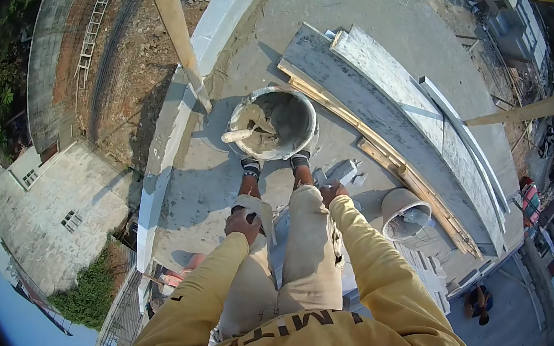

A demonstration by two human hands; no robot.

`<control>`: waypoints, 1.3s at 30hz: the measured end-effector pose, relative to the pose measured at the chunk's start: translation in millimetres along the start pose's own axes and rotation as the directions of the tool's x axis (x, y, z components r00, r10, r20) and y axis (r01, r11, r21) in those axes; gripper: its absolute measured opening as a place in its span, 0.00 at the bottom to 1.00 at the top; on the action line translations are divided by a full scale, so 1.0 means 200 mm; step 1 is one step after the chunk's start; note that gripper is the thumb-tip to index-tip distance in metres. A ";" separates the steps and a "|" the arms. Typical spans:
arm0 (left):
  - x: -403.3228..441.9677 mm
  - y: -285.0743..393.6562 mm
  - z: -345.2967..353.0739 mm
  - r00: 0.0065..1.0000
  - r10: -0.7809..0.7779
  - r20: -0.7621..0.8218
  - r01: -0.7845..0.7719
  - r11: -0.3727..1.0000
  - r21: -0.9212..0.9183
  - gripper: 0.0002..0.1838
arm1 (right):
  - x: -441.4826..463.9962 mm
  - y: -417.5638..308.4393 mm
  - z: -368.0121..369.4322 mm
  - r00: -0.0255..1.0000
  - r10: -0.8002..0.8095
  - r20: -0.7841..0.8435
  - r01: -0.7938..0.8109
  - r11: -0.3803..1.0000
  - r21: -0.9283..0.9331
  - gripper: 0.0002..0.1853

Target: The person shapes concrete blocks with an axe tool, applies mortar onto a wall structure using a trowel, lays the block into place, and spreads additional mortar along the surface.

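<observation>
My left hand point(243, 225) is curled at the left leg of my beige trousers point(313, 264), thumb and fingers closed on the cloth near the knee. My right hand point(335, 192) is beside the right trouser leg, close to grey block pieces point(343, 172); its fingers are mostly hidden, so what it touches is unclear. In front of my feet stands a round bucket point(307, 123), its rim crusted with cement. Wet mortar point(268, 142) lies inside it, and a trowel point(237, 136) rests there with its pale handle toward the left rim.
Wooden strips point(380, 151) and long grey boards point(396, 105) lie right of the bucket. A second bucket point(394, 203) lies tipped near my right arm. A low wall point(163, 152) edges the slab at left, with a drop beyond. Another person point(479, 303) is at lower right.
</observation>
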State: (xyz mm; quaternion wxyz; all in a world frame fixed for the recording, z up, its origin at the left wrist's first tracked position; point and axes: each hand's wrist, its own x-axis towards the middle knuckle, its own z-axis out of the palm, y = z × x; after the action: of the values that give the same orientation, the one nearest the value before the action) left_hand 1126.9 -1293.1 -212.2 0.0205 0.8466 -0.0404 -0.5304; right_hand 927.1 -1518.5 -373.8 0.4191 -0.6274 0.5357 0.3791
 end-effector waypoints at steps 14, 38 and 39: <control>1.05 0.09 -0.25 0.950 -0.061 -0.306 -0.153 0.764 -0.627 0.28 | 0.17 -1.13 0.14 0.953 -0.259 0.160 0.224 0.952 0.208 0.32; 1.52 -0.19 -0.02 0.998 -0.039 0.050 0.063 0.536 -0.842 0.36 | 0.23 -1.37 0.22 0.977 0.128 -0.172 -0.152 0.980 -0.133 0.30; 1.54 -0.20 0.01 1.000 -0.026 0.014 0.026 0.566 -0.824 0.35 | 0.23 -1.36 0.25 0.982 0.108 -0.156 -0.133 0.979 -0.157 0.31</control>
State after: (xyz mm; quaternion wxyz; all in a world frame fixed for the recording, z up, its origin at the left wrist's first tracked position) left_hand 1260.8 -1280.2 -492.3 0.4046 0.7399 0.2237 -0.4887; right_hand 1201.2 -1467.7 -402.4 0.3010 -0.6526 0.5686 0.4003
